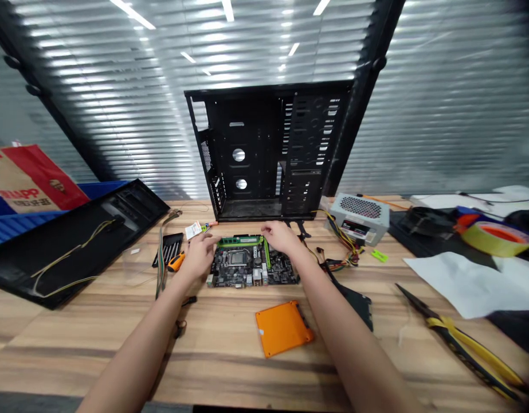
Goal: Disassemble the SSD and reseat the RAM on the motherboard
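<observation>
The motherboard [251, 267] lies flat at the middle of the worktop [96, 344], with its port connectors along the near edge, at 6 o'clock. A green-edged memory stick [241, 241] runs side to side along its far edge, its long axis crosswise to the person's view.

The left hand [198, 256] and right hand [281, 237] are well apart, one at each end of the stick, with fingers curled down. The left fingertips [215, 241] are at its left end and the right fingertips [264, 230] at its right end. Whether they press on it or grip anything cannot be told.

Around the board, an open black PC case [268, 149] stands at 12 o'clock, a power supply [361, 218] at 2, an orange-handled screwdriver [177, 262] at 9, and an orange drive bracket [283, 328] at 5.
</observation>
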### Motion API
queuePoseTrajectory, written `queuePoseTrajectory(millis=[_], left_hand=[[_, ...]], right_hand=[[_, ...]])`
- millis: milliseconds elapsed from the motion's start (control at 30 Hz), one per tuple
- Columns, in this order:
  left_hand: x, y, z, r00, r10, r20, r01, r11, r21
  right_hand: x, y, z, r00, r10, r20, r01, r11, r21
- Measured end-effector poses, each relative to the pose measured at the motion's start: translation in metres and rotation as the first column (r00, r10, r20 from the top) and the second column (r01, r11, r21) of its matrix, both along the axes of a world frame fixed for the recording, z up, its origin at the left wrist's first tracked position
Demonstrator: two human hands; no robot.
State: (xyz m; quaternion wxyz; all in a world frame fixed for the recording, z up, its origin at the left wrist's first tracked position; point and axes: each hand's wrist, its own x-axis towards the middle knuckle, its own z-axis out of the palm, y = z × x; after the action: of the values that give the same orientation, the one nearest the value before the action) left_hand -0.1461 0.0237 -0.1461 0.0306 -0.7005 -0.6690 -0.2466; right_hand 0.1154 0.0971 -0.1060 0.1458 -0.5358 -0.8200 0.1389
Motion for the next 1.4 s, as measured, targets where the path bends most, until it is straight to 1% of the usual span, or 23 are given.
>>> queuePoseTrajectory(millis=[133, 300, 400, 633, 767, 867, 1000, 1133, 1200, 1300, 1400], left_hand=[[0.004, -0.003, 0.007, 0.999, 0.038, 0.023, -0.038, 0.999, -0.005], [0.008, -0.007, 0.015, 0.991, 0.126, 0.035, -0.125, 0.992, -0.035], [0.009, -0.007, 0.014, 0.988, 0.153, 0.021, -0.152, 0.987, -0.058], [0.01, -0.006, 0.008, 0.987, 0.161, -0.012, -0.161, 0.983, -0.084], [0.012, -0.007, 0.008, 0.987, 0.159, -0.026, -0.16, 0.984, -0.081], [0.013, -0.008, 0.009, 0.987, 0.16, -0.025, -0.161, 0.985, -0.066], [0.012, -0.008, 0.009, 0.992, 0.126, -0.021, -0.127, 0.991, -0.04], [0.009, -0.005, 0.003, 0.997, 0.016, -0.07, -0.017, 1.0, -0.007], [0.007, -0.004, 0.0, 0.995, -0.016, -0.099, 0.016, 1.0, 0.001], [0.006, -0.003, -0.002, 0.994, -0.018, -0.108, 0.017, 1.0, -0.007], [0.007, -0.003, -0.001, 0.995, -0.024, -0.098, 0.022, 0.999, -0.024]], right_hand=[[-0.003, -0.003, 0.0, 0.994, -0.107, 0.034, 0.108, 0.993, -0.049], [-0.012, -0.008, -0.003, 0.98, -0.187, 0.067, 0.193, 0.977, -0.093], [-0.017, -0.011, -0.003, 0.974, -0.211, 0.078, 0.218, 0.971, -0.094], [-0.027, -0.015, -0.005, 0.961, -0.261, 0.088, 0.269, 0.96, -0.084], [-0.028, -0.015, -0.005, 0.955, -0.288, 0.07, 0.293, 0.952, -0.083], [-0.026, -0.014, -0.005, 0.953, -0.299, 0.045, 0.303, 0.947, -0.107], [-0.023, -0.012, -0.005, 0.946, -0.323, 0.015, 0.322, 0.934, -0.153], [-0.02, -0.009, -0.008, 0.946, -0.323, -0.019, 0.313, 0.928, -0.205], [-0.019, -0.007, -0.01, 0.947, -0.317, -0.038, 0.301, 0.926, -0.228], [-0.017, -0.005, -0.013, 0.944, -0.322, -0.064, 0.297, 0.921, -0.254], [-0.018, -0.004, -0.014, 0.941, -0.326, -0.088, 0.291, 0.915, -0.279]])
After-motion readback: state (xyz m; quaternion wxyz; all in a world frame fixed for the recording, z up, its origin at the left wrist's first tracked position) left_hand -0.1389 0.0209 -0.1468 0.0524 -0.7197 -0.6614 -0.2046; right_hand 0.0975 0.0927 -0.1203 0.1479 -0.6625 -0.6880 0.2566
